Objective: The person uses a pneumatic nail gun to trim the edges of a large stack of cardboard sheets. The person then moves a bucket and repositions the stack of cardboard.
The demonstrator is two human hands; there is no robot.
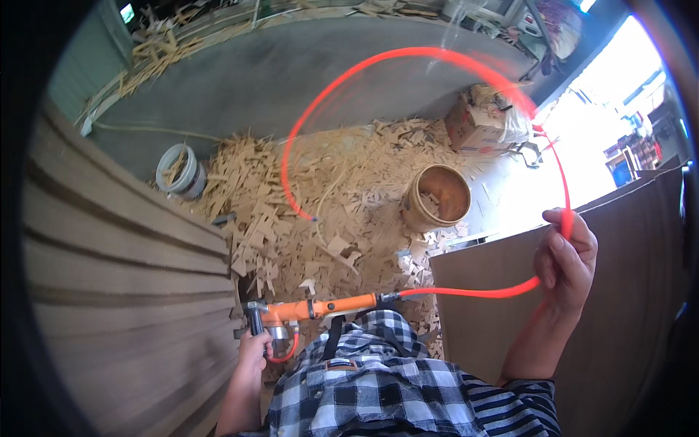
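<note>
My left hand (255, 350) is closed around the black side handle of an orange air tool (328, 306), which lies level across the front of my body. A bright orange-red air hose (466, 293) runs from the tool's right end to my right hand (567, 255). The fingers of that hand are closed on the hose, out to the right and raised. Beyond the hand the hose rises in a big loop, blurred along its top, and comes down to the left. A short red tube hangs under the tool near my left hand.
Grooved stacks of brown board (131, 291) stand close on the left, and a large brown board sheet (568, 313) on the right. Cardboard scraps (255, 197) cover the floor. A white bucket (191, 182), a brown drum (419, 218) and a carton (466, 131) stand farther off.
</note>
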